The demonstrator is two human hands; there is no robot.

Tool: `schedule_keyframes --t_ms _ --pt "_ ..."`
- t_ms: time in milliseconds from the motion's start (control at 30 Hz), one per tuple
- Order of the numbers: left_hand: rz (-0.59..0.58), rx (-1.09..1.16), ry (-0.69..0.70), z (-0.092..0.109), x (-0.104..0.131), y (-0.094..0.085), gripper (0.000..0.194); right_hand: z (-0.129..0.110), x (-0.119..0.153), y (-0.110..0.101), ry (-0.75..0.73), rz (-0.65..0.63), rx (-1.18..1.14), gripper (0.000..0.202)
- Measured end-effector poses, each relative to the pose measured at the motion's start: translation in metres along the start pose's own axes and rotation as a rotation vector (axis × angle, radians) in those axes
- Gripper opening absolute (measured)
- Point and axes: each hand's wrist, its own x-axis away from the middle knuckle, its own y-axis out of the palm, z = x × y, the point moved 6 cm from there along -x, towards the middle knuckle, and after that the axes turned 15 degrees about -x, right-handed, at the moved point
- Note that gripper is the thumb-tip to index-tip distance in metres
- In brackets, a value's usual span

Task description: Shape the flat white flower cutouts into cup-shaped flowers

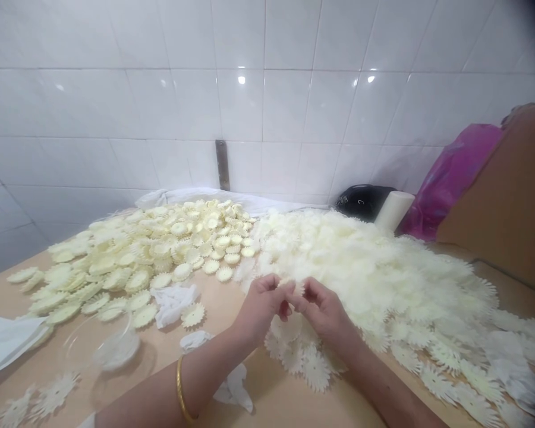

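Observation:
My left hand (267,303) and my right hand (321,306) meet at the middle, their fingers closed on a small pale-yellow scalloped disc (298,286) between them. Just below the hands, a few flat white-yellow toothed pieces (315,365) lie on the table. On the left is a large pile of cupped, toothed yellow discs (138,255). A heap of thin, flat toothed pieces (361,267) spreads to the right. One cupped disc (193,315) sits apart beside a crumpled white cloth (173,303).
A clear round container (116,351) and a white sheet (6,342) are at the left on the table (160,380). At the back right stand a white roll (395,209), a black object (363,201), a pink bag (455,172) and a brown box (508,208).

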Motion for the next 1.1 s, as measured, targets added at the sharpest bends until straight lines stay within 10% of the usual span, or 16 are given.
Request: schedule_keyframes --t_ms 200,833,1100 --pt "-0.21 0.251 -0.148 -0.003 0.0 0.015 0.032 0.005 -0.001 0.005 0.112 -0.103 -0.232 0.033" --pt "0.012 -0.085 -0.086 -0.004 0.0 0.001 0.023 -0.003 0.001 -0.016 -0.115 0.147 0.269 0.032" --pt "-0.044 0.091 -0.126 -0.008 0.0 0.004 0.03 -0.004 0.003 0.002 -0.035 -0.037 0.05 0.019"
